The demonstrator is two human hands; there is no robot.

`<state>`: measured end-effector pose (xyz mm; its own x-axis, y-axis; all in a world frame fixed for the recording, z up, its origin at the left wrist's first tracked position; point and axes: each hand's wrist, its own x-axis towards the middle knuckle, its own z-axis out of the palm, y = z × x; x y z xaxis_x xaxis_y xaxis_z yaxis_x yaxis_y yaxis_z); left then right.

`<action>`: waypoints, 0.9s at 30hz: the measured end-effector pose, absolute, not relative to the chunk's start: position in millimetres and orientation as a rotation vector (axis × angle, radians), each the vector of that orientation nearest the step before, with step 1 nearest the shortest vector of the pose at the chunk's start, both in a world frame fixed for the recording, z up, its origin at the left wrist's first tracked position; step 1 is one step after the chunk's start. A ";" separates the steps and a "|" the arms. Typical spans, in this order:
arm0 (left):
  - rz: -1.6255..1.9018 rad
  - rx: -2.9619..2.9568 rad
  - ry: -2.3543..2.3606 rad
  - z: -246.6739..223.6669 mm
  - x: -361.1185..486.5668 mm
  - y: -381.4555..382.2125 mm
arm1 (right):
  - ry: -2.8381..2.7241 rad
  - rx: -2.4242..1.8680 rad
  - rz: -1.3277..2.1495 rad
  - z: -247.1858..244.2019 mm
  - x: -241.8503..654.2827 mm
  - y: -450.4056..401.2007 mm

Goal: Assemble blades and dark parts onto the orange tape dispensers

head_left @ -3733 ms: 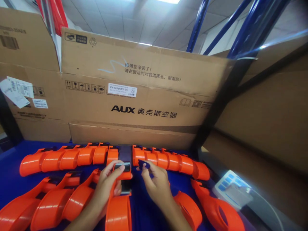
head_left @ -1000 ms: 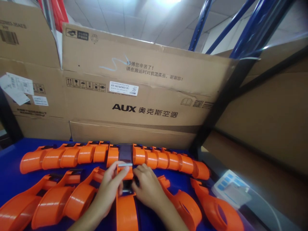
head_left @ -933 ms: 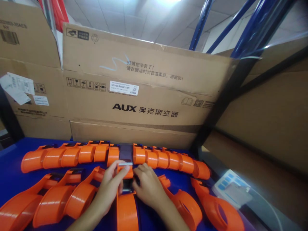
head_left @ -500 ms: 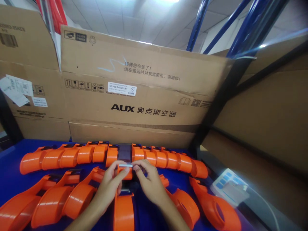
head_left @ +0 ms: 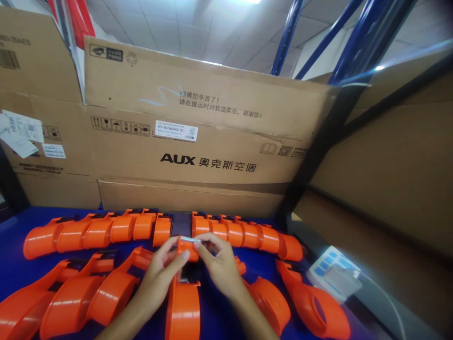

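Observation:
At the front centre, my left hand (head_left: 166,267) grips the head of an orange plastic tape dispenser (head_left: 183,309), thumb on its front face. My right hand (head_left: 216,259) has thumb and forefinger closed on the right end of a thin pale strip (head_left: 190,240). That strip lies along the upper edge of the dispenser's orange head (head_left: 189,251), slightly tilted down to the right. Whether it is seated in the head cannot be told. The dispenser's round drum hangs below my hands. A dark flat box (head_left: 181,224) stands just behind my fingers.
A row of orange tape dispensers (head_left: 97,232) runs along the back of the blue tabletop (head_left: 141,242). Several larger-looking ones (head_left: 72,300) lie nearer on both sides. Cardboard (head_left: 212,189) walls the back. A white-and-blue power strip (head_left: 334,271) with a cable sits at right.
The pale strip has moved slightly right and tilted, and more of the orange head shows beneath it. My hands keep nearly the same place; the view has shifted slightly.

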<state>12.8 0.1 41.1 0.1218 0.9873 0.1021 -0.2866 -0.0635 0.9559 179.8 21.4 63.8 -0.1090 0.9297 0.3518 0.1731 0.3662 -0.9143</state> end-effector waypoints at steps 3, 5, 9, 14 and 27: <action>1.332 1.085 0.876 41.8 12.2 -0.1 | -1.540 -1.042 0.834 68.1 180.8 20.7; 1.348 1.067 0.893 43.9 11.3 0.4 | -1.535 -1.042 0.809 71.9 181.4 19.6; 1.387 1.001 0.945 49.8 6.0 3.4 | -1.507 -1.031 0.816 75.9 184.1 19.9; 1.385 0.871 0.932 49.2 -5.6 12.2 | -1.439 -1.070 0.624 71.7 188.0 22.8; 1.406 0.765 0.731 40.1 -15.6 18.0 | -2.431 -1.011 0.322 57.9 162.9 5.5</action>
<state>-15.6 18.0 40.1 0.0364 0.9993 0.0046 -0.5699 0.0169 0.8215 162.9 5.5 57.9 -0.6092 0.7148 0.3433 0.6008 0.6986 -0.3885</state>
